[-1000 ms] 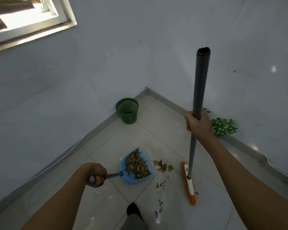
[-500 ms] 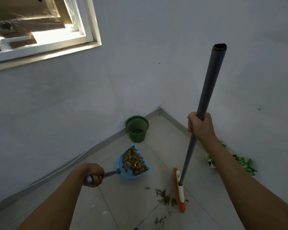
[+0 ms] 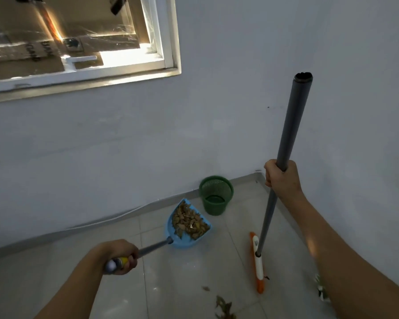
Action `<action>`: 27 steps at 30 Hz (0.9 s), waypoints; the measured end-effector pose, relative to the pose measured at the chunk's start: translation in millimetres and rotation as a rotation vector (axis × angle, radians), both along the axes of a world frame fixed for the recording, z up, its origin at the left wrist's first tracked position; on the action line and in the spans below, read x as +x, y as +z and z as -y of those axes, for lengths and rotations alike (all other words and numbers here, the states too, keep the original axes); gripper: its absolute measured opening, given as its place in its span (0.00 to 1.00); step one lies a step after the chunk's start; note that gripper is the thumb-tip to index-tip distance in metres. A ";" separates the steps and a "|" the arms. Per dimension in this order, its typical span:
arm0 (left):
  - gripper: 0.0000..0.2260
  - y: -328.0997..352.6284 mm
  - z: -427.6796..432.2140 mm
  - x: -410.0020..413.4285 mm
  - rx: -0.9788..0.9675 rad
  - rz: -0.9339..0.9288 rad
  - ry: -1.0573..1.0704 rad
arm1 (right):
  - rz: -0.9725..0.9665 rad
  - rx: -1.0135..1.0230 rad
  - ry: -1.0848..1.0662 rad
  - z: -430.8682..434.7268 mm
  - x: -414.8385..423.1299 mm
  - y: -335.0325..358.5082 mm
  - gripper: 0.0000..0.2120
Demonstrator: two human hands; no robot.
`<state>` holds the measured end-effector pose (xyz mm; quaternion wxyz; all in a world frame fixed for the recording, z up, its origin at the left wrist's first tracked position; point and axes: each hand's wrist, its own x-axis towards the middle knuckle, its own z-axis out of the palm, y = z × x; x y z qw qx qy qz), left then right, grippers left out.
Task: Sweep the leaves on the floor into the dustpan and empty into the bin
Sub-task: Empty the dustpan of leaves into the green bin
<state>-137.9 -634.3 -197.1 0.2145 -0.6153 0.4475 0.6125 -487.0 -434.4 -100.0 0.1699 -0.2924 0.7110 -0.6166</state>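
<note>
**Loaded dustpan held near the bin**

The left hand (image 3: 121,256) grips the yellow-ended grey handle of a blue plastic dustpan (image 3: 177,243), which holds a heap of dry brown leaves (image 3: 188,221). The pan sits just beside a round green mesh plastic bin (image 3: 215,203) at the wall. The right hand (image 3: 280,178) is curled round the grey pole of an orange-headed broom (image 3: 258,268), its head on the pale tiled floor (image 3: 182,284). A few loose leaves (image 3: 225,307) lie near the bottom edge.

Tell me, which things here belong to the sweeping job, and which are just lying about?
Job: dustpan loaded with leaves, gripped by the left hand; broom, gripped by the right hand; green bin; loose leaves on the floor.
Just there: window; green-and-white plant sprig, partly hidden.
</note>
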 end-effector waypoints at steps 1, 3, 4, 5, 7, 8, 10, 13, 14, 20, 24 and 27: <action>0.06 0.9 -12.7 -3.4 0.027 -0.016 0.060 | 0.005 -0.002 0.022 -1.5 -12.4 -0.9 0.12; 0.05 2.4 -38.8 -14.0 0.067 -0.040 0.169 | 0.019 -0.004 0.060 -4.8 -35.5 -3.6 0.11; 0.05 3.4 -51.4 -23.1 0.074 -0.050 0.212 | 0.023 -0.005 0.081 -5.4 -46.9 -4.8 0.10; 0.06 4.6 -63.9 -33.3 0.072 -0.058 0.251 | 0.025 -0.002 0.103 -5.8 -57.4 -6.7 0.09; 0.07 6.1 -86.6 -53.1 0.046 -0.075 0.303 | 0.016 0.030 0.135 -6.6 -74.0 -10.4 0.09; 0.07 6.6 -96.1 -62.2 0.032 -0.084 0.330 | 0.007 0.054 0.144 -7.0 -81.2 -12.0 0.09; 0.08 10.1 -110.9 -77.7 0.013 -0.109 0.388 | 0.007 0.058 0.171 -7.7 -93.3 -14.0 0.09; 0.05 21.8 -122.1 -92.5 -0.007 -0.142 0.438 | 0.029 0.038 0.218 -6.5 -106.1 -15.4 0.09; 0.05 25.9 -123.2 -96.6 -0.024 -0.150 0.441 | 0.034 0.036 0.231 -5.3 -110.2 -16.2 0.10; 0.05 50.9 -126.9 -131.1 -0.138 -0.180 0.399 | 0.068 0.034 0.293 6.0 -124.3 -16.7 0.10; 0.06 53.2 -124.1 -153.6 -0.186 -0.183 0.369 | 0.076 0.042 0.287 7.6 -128.9 -15.3 0.12; 0.06 52.8 -123.0 -163.4 -0.195 -0.165 0.331 | 0.077 0.041 0.277 6.3 -133.7 -15.3 0.12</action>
